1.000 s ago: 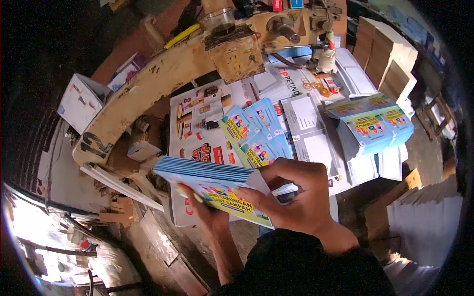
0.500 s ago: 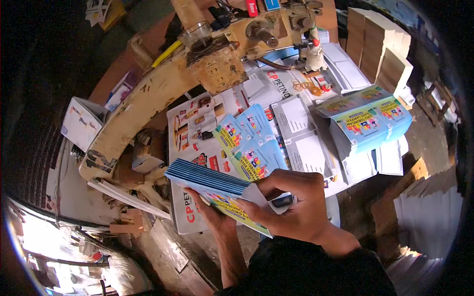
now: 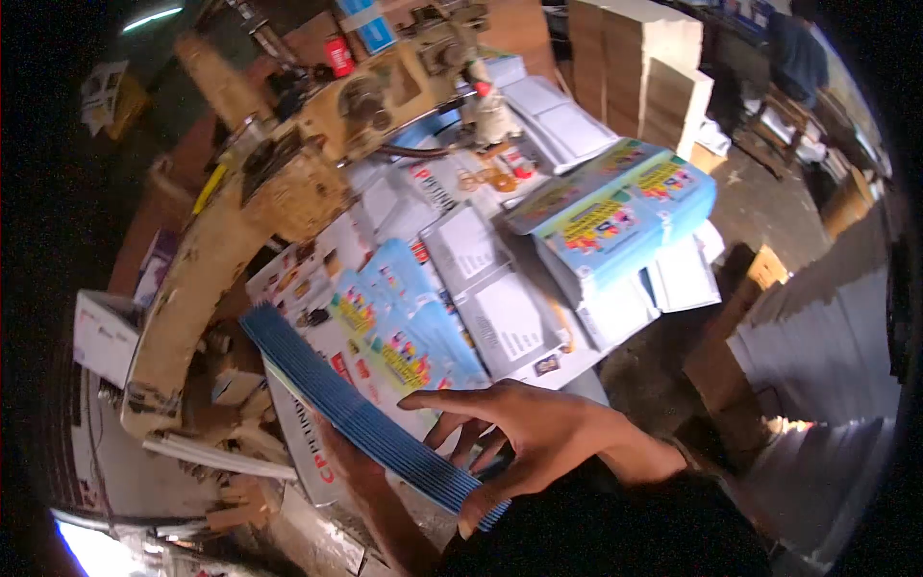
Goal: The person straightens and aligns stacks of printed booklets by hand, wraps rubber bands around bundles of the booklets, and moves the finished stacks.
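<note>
A stack of blue-edged booklets (image 3: pixel 361 418) is tilted in front of me, its layered edges facing up. My left hand (image 3: pixel 358 471) holds it from beneath, fingers mostly hidden behind it. At the stack's near right end is my right hand (image 3: pixel 538 433), fingers apart, with the thumb touching or very near the stack's end. Beyond them, loose blue and yellow printed covers (image 3: pixel 404 327) lie on the table beside grey-white printed sheets (image 3: pixel 490 288). Farther right stands a thick pile of the same covers (image 3: pixel 615 216).
A large worn cream machine (image 3: pixel 298 192) arches over the table's left and back. Rubber bands (image 3: pixel 495 180) lie near a wrapped bottle (image 3: pixel 492 115). Tall paper stacks (image 3: pixel 639 67) stand at the back right, and a grey-white stack (image 3: pixel 817 337) at the right.
The view has swung right. The stack has tilted so its edges face up, hiding the printed cover. My right hand's fingers have spread away from the stack.
</note>
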`<state>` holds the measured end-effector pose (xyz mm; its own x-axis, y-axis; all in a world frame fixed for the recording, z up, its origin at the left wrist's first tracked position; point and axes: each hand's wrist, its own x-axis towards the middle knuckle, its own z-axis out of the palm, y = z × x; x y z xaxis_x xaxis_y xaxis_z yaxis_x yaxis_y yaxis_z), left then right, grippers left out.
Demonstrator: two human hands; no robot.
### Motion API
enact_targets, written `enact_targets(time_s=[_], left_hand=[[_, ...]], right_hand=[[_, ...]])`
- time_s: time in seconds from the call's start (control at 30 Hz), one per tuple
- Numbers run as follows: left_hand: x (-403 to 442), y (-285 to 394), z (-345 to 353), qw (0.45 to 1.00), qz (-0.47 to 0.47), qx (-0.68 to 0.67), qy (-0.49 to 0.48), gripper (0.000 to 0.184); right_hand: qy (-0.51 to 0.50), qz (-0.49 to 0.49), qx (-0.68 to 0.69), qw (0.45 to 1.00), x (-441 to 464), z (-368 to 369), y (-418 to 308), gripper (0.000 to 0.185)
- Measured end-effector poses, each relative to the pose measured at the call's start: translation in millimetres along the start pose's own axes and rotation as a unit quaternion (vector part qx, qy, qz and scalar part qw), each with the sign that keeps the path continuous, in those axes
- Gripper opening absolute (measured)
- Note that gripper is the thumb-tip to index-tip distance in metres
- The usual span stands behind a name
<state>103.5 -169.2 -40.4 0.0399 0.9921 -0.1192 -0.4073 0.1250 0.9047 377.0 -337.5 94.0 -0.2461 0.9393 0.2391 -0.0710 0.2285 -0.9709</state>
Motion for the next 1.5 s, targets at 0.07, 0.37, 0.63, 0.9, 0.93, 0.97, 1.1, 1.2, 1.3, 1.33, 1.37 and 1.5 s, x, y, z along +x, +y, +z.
enact_targets(time_s=[0.07, 0.37, 0.63, 0.9, 0.93, 0.97, 1.1, 1.2, 1.3, 1.33, 1.37, 1.5], left_hand=[[-25.6, 38.5, 98.8, 0.985, 0.062, 0.044, -0.153, 0.058], [7.9, 3.5, 282.0, 0.869, -0.053, 0.161, -0.465, 0.045], [72.1, -119.3, 384.0, 0.608, 0.389, 0.422, -0.548, 0.045], [72.7, -142.0, 396.8, 0.527, 0.435, 0.409, -0.604, 0.043], [74.0, -138.7, 396.5, 0.518, 0.438, 0.396, -0.618, 0.043], [74.2, -137.6, 398.5, 0.507, 0.448, 0.384, -0.628, 0.043], [78.1, -136.2, 418.4, 0.430, 0.420, 0.563, -0.567, 0.050], [23.5, -60.3, 416.5, 0.441, 0.486, 0.552, -0.514, 0.058], [-14.2, -19.8, 417.3, 0.418, 0.480, 0.596, -0.489, 0.066], [-28.0, -14.6, 417.1, 0.412, 0.477, 0.610, -0.480, 0.068], [-40.1, -15.8, 415.1, 0.417, 0.473, 0.614, -0.476, 0.068], [-73.8, -58.1, 390.5, 0.376, 0.415, 0.654, -0.509, 0.054]], right_hand=[[0.039, 0.066, -0.009, 0.997, -9.7, -6.0, 7.2, 0.106], [0.412, 0.068, 0.077, 0.906, -76.8, -35.2, -15.5, 0.055], [0.596, -0.121, 0.098, 0.788, -101.1, -123.5, 1.3, 0.055], [0.624, -0.103, 0.135, 0.763, -140.9, -122.5, -3.8, 0.047], [0.634, -0.103, 0.135, 0.754, -140.1, -122.1, -3.5, 0.047], [0.647, -0.101, 0.132, 0.744, -141.6, -121.4, -3.1, 0.046], [0.694, -0.126, 0.084, 0.704, -182.9, -121.6, 2.0, 0.041], [0.709, -0.158, 0.074, 0.683, -207.7, -127.0, -8.0, 0.034], [0.730, -0.210, 0.022, 0.650, -221.4, -127.1, -25.2, 0.033], [0.745, -0.245, 0.026, 0.620, -219.4, -127.4, -28.6, 0.033], [0.712, -0.284, 0.021, 0.642, -225.2, -131.6, -27.8, 0.033], [0.670, -0.302, 0.000, 0.678, -222.4, -145.2, -31.5, 0.030]])
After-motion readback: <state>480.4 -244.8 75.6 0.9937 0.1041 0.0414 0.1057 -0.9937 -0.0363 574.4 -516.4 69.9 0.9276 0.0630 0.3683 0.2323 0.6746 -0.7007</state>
